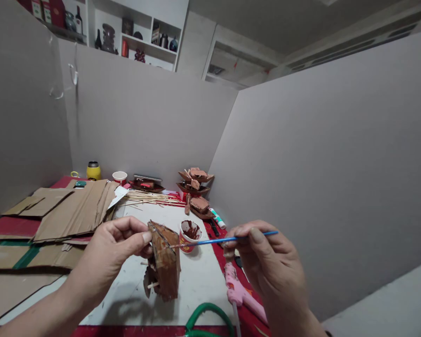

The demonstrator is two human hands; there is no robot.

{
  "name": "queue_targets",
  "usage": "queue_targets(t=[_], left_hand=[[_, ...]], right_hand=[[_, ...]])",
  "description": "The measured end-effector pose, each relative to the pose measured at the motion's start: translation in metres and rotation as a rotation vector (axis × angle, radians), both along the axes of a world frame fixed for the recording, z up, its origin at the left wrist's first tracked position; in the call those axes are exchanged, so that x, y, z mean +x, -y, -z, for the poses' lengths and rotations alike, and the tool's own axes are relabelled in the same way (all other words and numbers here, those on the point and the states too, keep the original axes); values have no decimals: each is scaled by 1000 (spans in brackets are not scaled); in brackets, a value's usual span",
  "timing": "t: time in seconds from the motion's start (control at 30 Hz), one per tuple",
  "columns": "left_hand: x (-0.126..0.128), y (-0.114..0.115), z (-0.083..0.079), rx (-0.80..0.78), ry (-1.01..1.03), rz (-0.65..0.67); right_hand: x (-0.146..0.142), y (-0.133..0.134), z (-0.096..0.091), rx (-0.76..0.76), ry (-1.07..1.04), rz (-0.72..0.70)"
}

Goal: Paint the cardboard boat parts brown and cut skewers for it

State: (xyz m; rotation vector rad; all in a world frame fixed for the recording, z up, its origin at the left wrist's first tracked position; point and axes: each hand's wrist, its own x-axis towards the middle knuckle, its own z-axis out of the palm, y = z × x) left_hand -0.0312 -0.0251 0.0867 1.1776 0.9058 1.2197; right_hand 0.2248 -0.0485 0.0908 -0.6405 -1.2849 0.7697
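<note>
From my end, the likeliest trouble I'd judge is at my left hand (121,245): thumb and fingers are pinched together on just the upper corner of the brown model (166,267), so brush pressure could twist it or make it slip. My right hand (266,262) is closed around the blue-handled brush (210,241), thumb pressed on top, with the bristles at the model's face; I can't tell how firmly they touch. If I pressed too hard, I could loosen the pale stick (153,285) poking out low on its left side. A careless swing rightward might knock the paper cup (187,248) just behind the brush and spill its brown contents on the white sheet (203,285).

The model hangs above the near half of the tabletop (136,331), about midway between its left and right edges, apart from the surface. Its long axis stands close to upright, with the upper end leaning slightly left and the lower end angled down over the near edge's side. I can't tell which end is the front.
</note>
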Motion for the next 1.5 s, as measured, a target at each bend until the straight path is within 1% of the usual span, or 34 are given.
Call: queue_targets(t=[0.07,0.17,0.27,0.4,0.57,0.67,0.83,1.0,1.2,1.37,1.5], left_hand=[[0,1,0,2,-3,9],[0,3,0,0,-3,4],[-1,3,-2,0,7,-8],[0,2,-4,20,18,-19],[1,1,-3,5,7,-10],[1,1,-2,7,-2,-14],[1,2,-4,13,9,-25],[0,1,-1,16,-4,-18],[0,0,-3,28,9,-22],[0,-1,-2,12,-8,-17],[1,1,-3,19,-11,-15]], right_hand=[[-2,-2,0,16,3,10],[0,-3,5,15,25,-35],[7,1,11,-3,67,-63],[14,9,14,-27,108,-45],[4,12,12,59,112,-31],[-1,13,16,88,148,-38],[3,16,23,143,212,-57],[2,16,21,195,187,1],[2,19,23,185,211,2],[0,17,22,232,148,38],[1,14,20,173,146,98]])
